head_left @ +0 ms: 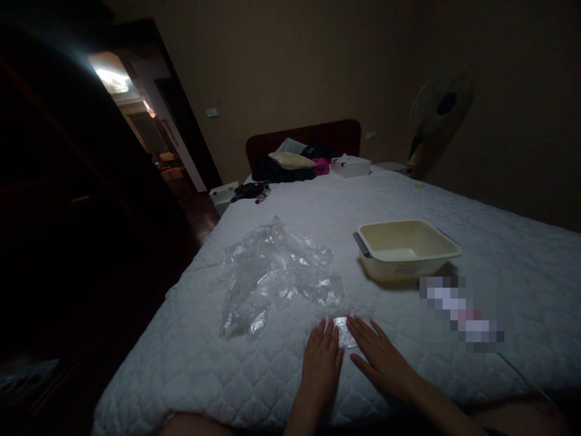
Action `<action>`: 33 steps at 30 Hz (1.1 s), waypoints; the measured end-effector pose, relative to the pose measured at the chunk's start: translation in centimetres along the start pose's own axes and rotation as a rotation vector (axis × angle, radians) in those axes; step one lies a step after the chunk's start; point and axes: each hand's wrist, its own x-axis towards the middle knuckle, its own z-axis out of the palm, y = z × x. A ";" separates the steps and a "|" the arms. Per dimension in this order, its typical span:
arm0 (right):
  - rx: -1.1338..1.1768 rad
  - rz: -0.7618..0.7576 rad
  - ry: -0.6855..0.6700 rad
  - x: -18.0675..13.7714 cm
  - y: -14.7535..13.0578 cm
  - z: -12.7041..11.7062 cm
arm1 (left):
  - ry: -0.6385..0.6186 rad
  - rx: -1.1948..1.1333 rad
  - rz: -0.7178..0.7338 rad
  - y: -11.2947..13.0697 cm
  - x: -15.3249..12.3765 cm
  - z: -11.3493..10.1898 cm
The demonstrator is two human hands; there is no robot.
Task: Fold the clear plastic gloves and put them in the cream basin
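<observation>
Head cam: L hand [321, 357] & R hand [379, 354] lay spread flat, fingers straight, nothing gripped, tips at either side of a small clear piece [345, 333] on the bed [267, 387], nr the close edge. Crumpled plastic [284, 269] lay beyond, to the L; tub [406, 267] beyond, to the R.

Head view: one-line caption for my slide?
Left hand and right hand flank a small shiny piece on white quilted bedding, crumpled plastic and basin nearby.
</observation>
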 end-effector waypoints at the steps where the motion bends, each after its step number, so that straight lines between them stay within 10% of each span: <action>1: -0.034 -0.014 0.042 0.1 -0.2 -0.1 | -0.003 0.001 0.000 0.0 0.0 0.0; 7: -0.137 -0.218 0.234 0.8 -1.1 0.5 | -0.024 0.001 -0.002 0.0 0.0 -0.1; 25: 0.126 0.026 0.264 -0.2 -1.5 2.0 | -0.033 -0.216 0.025 -1.1 -0.6 -0.2; 33: 0.694 0.342 0.070 2.4 -3.2 -4.3 | 0.156 -0.864 -0.301 -1.2 -0.4 -1.6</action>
